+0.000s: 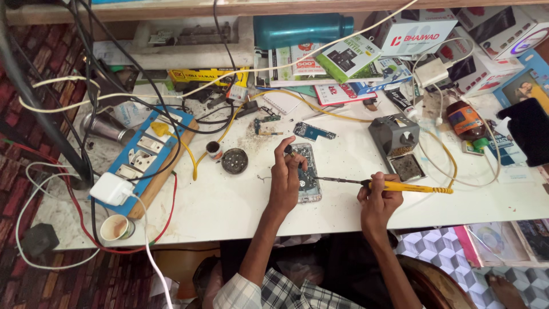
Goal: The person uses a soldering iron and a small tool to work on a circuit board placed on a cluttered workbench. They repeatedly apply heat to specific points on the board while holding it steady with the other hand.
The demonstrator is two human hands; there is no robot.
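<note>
We see our left hand [286, 171] pinching a small dark part over the opened phone [306, 174] lying mid-table, our right hand [378, 197] clenched around the yellow soldering iron [400, 186], its tip touching the phone. Behind, a green flat box [349, 57], then white boxes [417, 31], cut off by the top-right edge.

opened phone [309, 182] flat on white table; yellow-handled soldering iron [394, 186] tip over it.

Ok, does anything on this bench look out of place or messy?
Yes. Brownish debris is scattered on the white table beside the small round tin, and the opened phone lies with its insides exposed under the soldering iron.
</note>
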